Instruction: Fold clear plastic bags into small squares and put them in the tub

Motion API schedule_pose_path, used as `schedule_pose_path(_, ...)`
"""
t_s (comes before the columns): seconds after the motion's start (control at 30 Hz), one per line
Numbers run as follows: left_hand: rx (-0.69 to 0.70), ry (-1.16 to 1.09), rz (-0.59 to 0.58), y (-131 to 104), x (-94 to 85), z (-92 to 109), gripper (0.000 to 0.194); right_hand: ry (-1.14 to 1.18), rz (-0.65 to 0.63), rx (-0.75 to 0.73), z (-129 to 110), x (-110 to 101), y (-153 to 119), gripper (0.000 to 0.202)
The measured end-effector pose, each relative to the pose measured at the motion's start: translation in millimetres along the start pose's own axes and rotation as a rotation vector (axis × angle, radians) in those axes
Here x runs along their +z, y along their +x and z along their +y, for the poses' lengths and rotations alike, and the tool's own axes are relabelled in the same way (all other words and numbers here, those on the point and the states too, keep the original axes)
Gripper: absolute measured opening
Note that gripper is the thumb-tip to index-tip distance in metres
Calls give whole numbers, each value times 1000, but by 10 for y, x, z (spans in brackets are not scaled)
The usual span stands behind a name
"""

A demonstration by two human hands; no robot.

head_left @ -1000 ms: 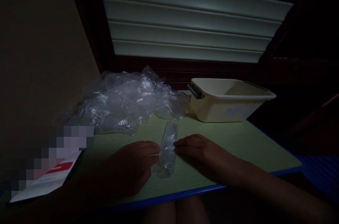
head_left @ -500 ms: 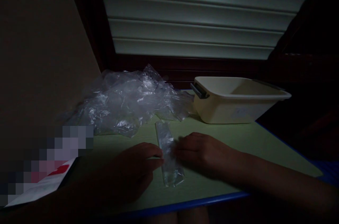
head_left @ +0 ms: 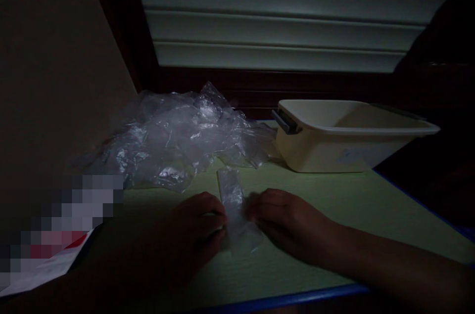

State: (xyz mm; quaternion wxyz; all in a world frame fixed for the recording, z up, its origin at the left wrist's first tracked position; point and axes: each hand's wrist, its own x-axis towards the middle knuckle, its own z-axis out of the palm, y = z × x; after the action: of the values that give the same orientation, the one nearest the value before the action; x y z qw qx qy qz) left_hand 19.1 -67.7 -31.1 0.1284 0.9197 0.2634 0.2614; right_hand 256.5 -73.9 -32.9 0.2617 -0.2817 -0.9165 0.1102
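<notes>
A clear plastic bag [head_left: 233, 200], folded into a narrow strip, lies on the table between my two hands. Its near end is blurred and looks lifted slightly off the surface. My left hand [head_left: 202, 227] pinches the strip's left edge between thumb and forefinger. At the right edge, my right hand [head_left: 284, 220] has its fingers bent and pressed together on the plastic; the fingertips are smeared and partly in shadow.
A heap of crumpled clear plastic bags [head_left: 174, 141] spreads over the table's back left. At the back right stands a cream plastic bin [head_left: 330, 151] with a grey handle. The pale green table [head_left: 315, 274] has a blue edge. A partly pixelated printed sheet [head_left: 55, 264] lies at left.
The strip's near end has folded upward and blurred. My left thumb has shifted slightly along the edge. The whole view has moved a little, so the bin appears larger and further right.
</notes>
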Motion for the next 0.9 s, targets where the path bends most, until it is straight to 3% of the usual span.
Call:
schedule_pose_path(0.27, -17, 42, -18, -19, 24, -81, 18, 85, -23, 100, -42, -30, -9, 18)
schedule_pose_path(0.37, -28, 47, -29, 5, 8, -75, 18, 81, -9, 151, -54, -25, -2, 28)
schedule_pose_path(0.5, -76, 36, -24, 37, 5, -53, 18, 99, 14, 159, -50, 10, 37, 11)
schedule_pose_path(0.63, -88, 15, -17, 65, 24, -68, 23, 129, 53, 170, -47, 27, 83, 13)
schedule_pose_path(0.9, -167, -38, 44, 98, 47, -121, 28, 305, 56, 421, -73, 35, 111, 4)
